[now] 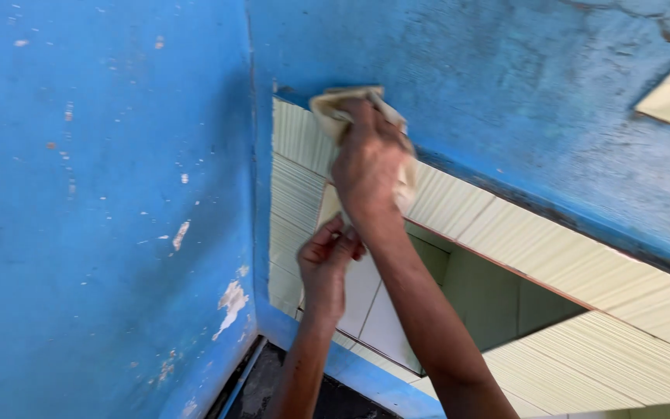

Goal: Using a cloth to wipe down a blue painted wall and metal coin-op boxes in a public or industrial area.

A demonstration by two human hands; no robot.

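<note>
Head view: the right hand [367,163] presses a pale cream cloth [350,105] flat against the blue painted wall [505,85], at the edge where the paint meets the ribbed cream tiles [459,206]. The fingers are closed over the cloth, bunching it under the palm; folds of it show above the knuckles and hang below the heel of the hand. The cloth sits close to the inner corner, where a second blue wall [102,202] joins from the left of the grip. That wall shows chipped spots with pale plaster exposed [232,302], below and well to the left of the grip. The left hand [327,260] is below the right hand, just beside the right forearm, its fingers curled inward; whether it holds anything cannot be told. Below the grip the tiles frame a tiled trough [397,310] with smooth white inner faces; its contents are hidden. A blue rim [366,376] borders the trough at the bottom, next to a dark floor strip [273,388].
</note>
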